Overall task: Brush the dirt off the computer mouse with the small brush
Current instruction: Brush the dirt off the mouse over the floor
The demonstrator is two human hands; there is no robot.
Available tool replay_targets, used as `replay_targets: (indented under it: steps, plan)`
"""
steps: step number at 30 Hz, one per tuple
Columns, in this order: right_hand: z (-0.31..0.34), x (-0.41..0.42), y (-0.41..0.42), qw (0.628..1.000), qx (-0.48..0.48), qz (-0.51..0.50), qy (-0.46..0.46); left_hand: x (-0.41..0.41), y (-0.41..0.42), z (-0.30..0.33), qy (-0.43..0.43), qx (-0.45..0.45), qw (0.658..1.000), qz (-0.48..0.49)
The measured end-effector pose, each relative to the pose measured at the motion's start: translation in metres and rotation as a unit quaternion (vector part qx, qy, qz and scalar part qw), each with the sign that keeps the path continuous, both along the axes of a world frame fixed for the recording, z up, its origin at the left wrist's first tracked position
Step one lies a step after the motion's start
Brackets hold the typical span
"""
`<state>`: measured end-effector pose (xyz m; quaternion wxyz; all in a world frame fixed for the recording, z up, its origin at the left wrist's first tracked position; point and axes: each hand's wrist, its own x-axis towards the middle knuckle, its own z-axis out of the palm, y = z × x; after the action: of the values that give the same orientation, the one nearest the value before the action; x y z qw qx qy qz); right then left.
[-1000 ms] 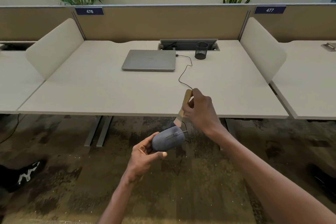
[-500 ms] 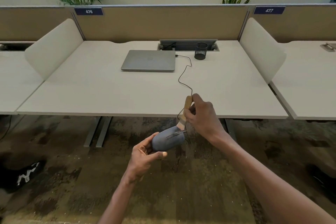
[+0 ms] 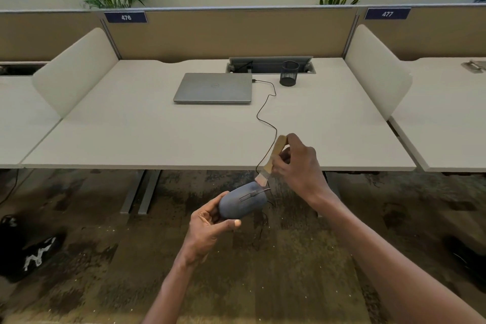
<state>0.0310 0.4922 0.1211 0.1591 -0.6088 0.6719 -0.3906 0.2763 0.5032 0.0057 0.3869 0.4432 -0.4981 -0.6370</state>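
Observation:
My left hand [image 3: 207,229] grips the back end of a grey-blue computer mouse [image 3: 243,204], held in the air in front of the desk's near edge, over the floor. Its black cable [image 3: 265,110] runs up across the desk to the laptop. My right hand [image 3: 297,166] holds a small brush [image 3: 273,156] by its wooden handle. The brush tilts down to the left, and its pale bristles touch the front top of the mouse near the scroll wheel.
On the white desk [image 3: 131,134] lie a shut grey laptop [image 3: 213,88] and a black mesh pen cup [image 3: 289,73] by the cable hatch. White side dividers [image 3: 76,71] flank the desk. A black shoe [image 3: 29,255] rests on the carpet at left.
The brush dipped down onto the mouse half a second ago and has now lifted slightly, its bristles still on the mouse's front. My left hand and the mouse have barely moved.

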Motion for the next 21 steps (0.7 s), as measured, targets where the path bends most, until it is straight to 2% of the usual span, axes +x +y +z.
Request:
replay_targets:
  steps: [5,8,13,18,21]
  plan:
    - [-0.003,0.007,-0.005,0.992,0.032,0.086,-0.089,-0.003,-0.002,0.003,-0.002,0.002,1.0,-0.006]
    - [-0.002,0.002,-0.003,0.989,0.059,0.117,-0.069,0.0,-0.002,0.001,-0.006,0.002,1.0,-0.007]
    - [0.012,-0.004,0.0,0.99,0.067,0.112,0.051,0.002,0.0,0.0,-0.003,0.0,1.0,0.0]
    - [0.019,0.006,-0.001,0.985,0.065,0.143,0.074,0.001,-0.003,0.0,-0.008,-0.002,1.0,0.0]
    - [0.016,0.014,-0.003,0.982,0.075,0.166,0.054,0.002,-0.003,-0.001,-0.012,-0.008,1.0,-0.004]
